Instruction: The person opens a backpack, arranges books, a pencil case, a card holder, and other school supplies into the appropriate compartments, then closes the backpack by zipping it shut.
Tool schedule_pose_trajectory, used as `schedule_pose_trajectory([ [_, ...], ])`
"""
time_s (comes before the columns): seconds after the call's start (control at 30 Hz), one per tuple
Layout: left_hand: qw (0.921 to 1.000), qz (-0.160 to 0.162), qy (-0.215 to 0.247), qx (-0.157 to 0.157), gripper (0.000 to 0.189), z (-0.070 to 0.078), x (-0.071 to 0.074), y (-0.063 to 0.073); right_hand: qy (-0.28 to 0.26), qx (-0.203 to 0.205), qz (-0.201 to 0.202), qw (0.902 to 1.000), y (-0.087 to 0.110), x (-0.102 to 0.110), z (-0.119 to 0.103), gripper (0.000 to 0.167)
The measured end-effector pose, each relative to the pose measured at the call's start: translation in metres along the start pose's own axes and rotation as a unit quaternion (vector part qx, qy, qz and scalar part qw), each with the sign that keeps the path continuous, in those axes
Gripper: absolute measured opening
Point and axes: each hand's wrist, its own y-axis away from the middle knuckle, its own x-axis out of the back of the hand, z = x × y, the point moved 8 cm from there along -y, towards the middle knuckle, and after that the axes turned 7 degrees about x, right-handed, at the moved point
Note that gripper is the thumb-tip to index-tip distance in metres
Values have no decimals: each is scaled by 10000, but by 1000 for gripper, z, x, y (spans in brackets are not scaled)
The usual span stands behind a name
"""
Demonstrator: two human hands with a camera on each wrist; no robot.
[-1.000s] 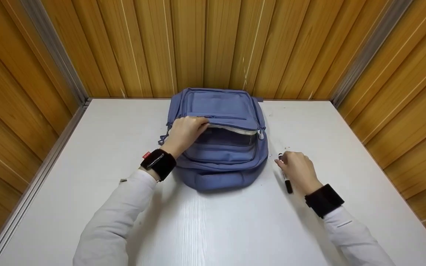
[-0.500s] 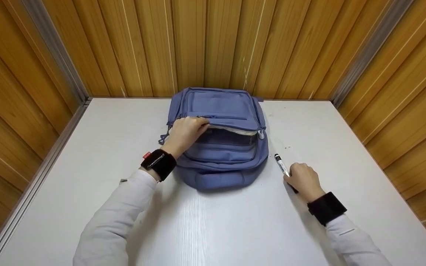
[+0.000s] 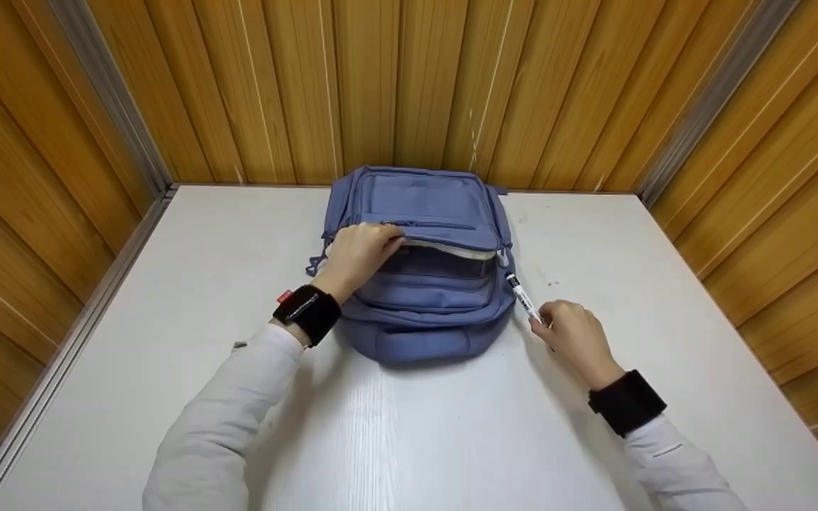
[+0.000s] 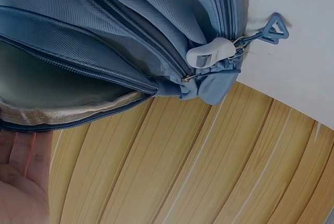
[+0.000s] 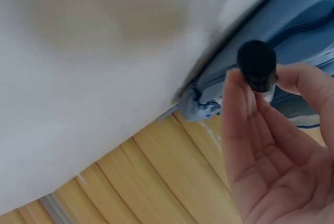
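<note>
A blue backpack (image 3: 420,195) lies on the white table, its front pocket unzipped and gaping. My left hand (image 3: 361,252) pinches the upper edge of that pocket's opening and holds it raised; in the left wrist view the fingers (image 4: 34,156) meet the pale-lined edge. Between the thumb and fingers of my right hand (image 3: 579,341) is a white marker (image 3: 525,297) with black ends. It points up and left, its far tip close to the backpack's right side. The right wrist view shows the marker's black end (image 5: 257,65) facing the camera.
The white table (image 3: 451,440) spreads around the backpack. Wood-plank walls (image 3: 423,85) stand behind and at both sides, with metal posts in the corners. A white zip pull (image 4: 211,52) and a blue triangular loop (image 4: 274,28) hang from the backpack.
My right hand has picked the marker up from the table, drawn back a little, then moved up and left with it toward the backpack. The left hand keeps its place on the pocket edge.
</note>
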Motion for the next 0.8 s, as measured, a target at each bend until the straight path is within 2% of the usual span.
schedule_pose_trajectory([
  [0.13, 10000, 8, 4, 6, 15, 0, 0, 1, 57, 406, 453, 9981, -10, 8, -20, 8],
  [0.37, 10000, 37, 28, 72, 15, -2, 1, 1, 77, 815, 654, 9945, -42, 4, -49, 8],
  [0.53, 10000, 48, 15, 53, 15, 0, 0, 1, 6, 874, 604, 9943, -72, -4, -63, 12],
  [0.8, 9998, 139, 139, 80, 17, 0, 3, -1, 195, 654, 418, 9968, -109, -20, -77, 21],
])
